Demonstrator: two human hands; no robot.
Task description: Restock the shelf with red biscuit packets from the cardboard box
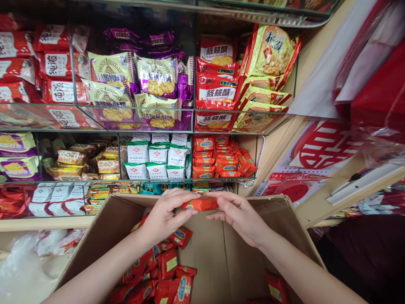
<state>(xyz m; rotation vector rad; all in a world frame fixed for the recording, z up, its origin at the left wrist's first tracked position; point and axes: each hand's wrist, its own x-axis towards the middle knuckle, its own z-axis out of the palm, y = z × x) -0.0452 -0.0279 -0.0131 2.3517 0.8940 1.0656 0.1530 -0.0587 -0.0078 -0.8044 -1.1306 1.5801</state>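
Note:
Both my hands hold one small red packet (201, 204) level above the open cardboard box (218, 249). My left hand (167, 215) grips its left end between thumb and fingers. At the packet's right end, my right hand (238, 217) pinches with the fingertips. Several loose red packets (167, 262) lie in a heap on the left of the box floor, and another red packet (276, 288) is at the lower right. Beyond the box, similar red packets (228, 161) are stacked in a lower shelf compartment.
Glass dividers split shelves of purple-and-cream biscuit packs (157, 79), red walnut packs (217, 88) and white-and-green packs (157, 154). On the right is a wooden post (278, 147) with red decorations (325, 141). Clear plastic bags (25, 261) lie lower left.

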